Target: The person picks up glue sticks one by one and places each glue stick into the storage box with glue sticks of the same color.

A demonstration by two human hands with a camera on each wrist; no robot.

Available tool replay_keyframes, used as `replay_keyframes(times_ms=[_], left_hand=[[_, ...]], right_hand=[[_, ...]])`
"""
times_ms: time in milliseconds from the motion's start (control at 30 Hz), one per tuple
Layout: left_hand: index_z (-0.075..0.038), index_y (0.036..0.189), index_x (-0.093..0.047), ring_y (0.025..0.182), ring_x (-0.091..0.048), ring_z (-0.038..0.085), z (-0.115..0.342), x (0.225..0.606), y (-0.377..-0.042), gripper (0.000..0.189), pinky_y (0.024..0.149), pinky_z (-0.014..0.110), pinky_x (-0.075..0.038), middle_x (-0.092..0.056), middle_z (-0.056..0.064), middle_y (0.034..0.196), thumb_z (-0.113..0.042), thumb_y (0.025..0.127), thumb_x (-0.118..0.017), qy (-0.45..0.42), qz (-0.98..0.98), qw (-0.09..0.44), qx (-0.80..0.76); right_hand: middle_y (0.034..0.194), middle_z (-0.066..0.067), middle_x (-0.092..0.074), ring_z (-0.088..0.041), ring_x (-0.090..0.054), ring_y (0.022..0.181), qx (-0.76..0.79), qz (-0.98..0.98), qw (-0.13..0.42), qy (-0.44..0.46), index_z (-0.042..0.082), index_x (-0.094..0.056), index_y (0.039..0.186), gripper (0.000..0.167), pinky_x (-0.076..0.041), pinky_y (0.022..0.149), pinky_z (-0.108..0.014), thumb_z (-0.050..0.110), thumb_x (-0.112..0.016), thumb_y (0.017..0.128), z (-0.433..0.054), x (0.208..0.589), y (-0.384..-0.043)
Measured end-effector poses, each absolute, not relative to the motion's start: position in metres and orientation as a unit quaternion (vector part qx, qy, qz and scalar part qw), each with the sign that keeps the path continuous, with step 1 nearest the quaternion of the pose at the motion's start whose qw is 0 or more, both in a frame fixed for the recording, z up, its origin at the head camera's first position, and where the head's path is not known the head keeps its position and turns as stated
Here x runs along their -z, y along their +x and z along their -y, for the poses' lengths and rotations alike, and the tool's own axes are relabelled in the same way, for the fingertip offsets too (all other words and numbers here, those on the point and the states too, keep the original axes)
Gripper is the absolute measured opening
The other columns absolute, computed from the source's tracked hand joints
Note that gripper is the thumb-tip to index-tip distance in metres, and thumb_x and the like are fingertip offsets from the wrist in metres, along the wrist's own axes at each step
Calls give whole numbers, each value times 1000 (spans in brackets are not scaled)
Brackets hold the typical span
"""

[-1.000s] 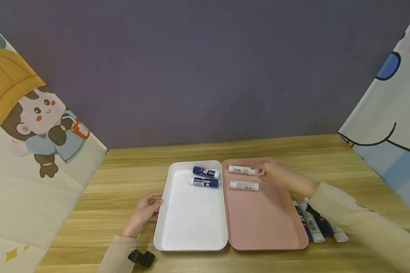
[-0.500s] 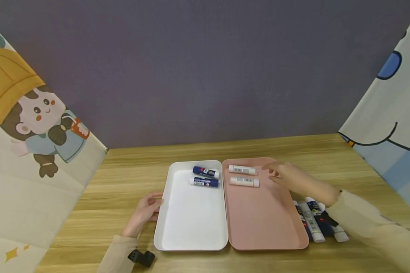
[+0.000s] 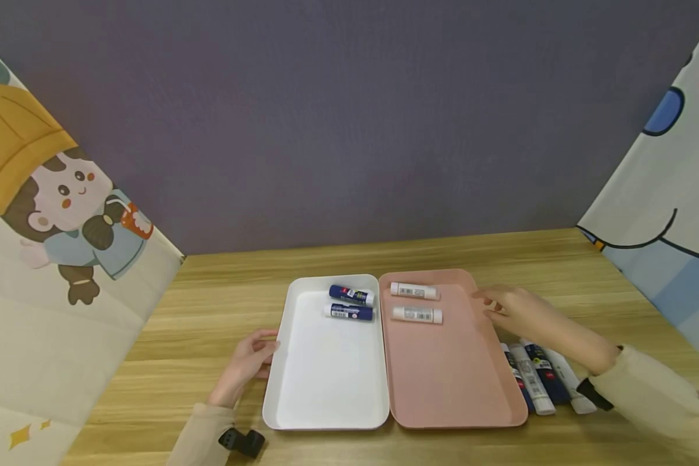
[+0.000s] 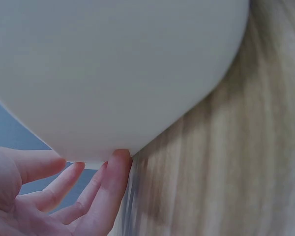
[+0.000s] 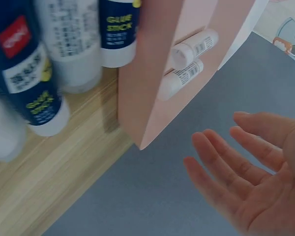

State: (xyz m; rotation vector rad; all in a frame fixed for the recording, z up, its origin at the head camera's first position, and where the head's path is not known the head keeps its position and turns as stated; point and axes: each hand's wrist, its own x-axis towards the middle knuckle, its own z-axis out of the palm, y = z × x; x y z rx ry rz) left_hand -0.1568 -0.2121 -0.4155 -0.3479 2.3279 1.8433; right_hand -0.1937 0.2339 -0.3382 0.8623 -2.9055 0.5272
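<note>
My left hand [image 3: 249,357] touches the left side of the white tray [image 3: 325,414] with its fingertips, as the left wrist view shows close up. Two navy glue sticks, an upper glue stick [image 3: 351,294] and a lower glue stick [image 3: 349,312], lie at the tray's far right. In the adjoining pink tray [image 3: 451,375] lie two white glue sticks, a far one [image 3: 415,290] and a nearer one [image 3: 417,314]. My right hand [image 3: 521,315] hovers by the pink tray's right rim, holding nothing. Its fingers are loosely extended in the right wrist view.
Right of the pink tray, several glue sticks lie side by side on the wooden table [image 3: 227,278], among them a navy glue stick [image 3: 544,372] and a white glue stick [image 3: 532,382]. A grey wall [image 3: 349,129] rises behind, with printed cloths at both sides.
My right hand has let go of the far white glue stick and drawn back right, past the pink tray's rim. The nearer white stick has shifted slightly. My left hand stays put.
</note>
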Motion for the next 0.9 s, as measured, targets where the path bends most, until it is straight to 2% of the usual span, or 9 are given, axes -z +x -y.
replay_keyframes(times_ms=[267,467,700,900], left_hand=[[4,120,-44,67,-61,18,214,416,-156,35,56,34,-52,-61,12,91,-8,88,-51,-109,-778,81,-614],[4,119,-46,68,-61,19,213,417,-157,33,56,35,-52,-60,12,91,-6,88,-51,-115,-780,77,-610],[4,119,-46,67,-61,19,212,416,-156,33,54,35,-52,-60,14,93,-6,88,-50,-118,-780,74,-610],[5,120,-44,67,-61,20,212,416,-156,34,54,36,-52,-60,15,93,-6,89,-50,-116,-776,77,-616]], right_hand=[[91,-16,-60,-24,-59,75,-183,948,13,259,-3,-56,111,33,-50,57,-32,-1,-60,79,-249,342,-184],[94,-17,-60,-23,-59,75,-182,953,5,243,-4,-55,111,34,-49,55,-30,1,-61,78,-260,347,-175],[92,-18,-60,-25,-59,74,-177,960,-3,217,-7,-54,111,35,-50,55,-33,5,-63,78,-272,354,-169],[100,-23,-59,-28,-60,76,-172,964,-14,201,-6,-55,112,35,-50,55,-35,6,-62,79,-284,363,-163]])
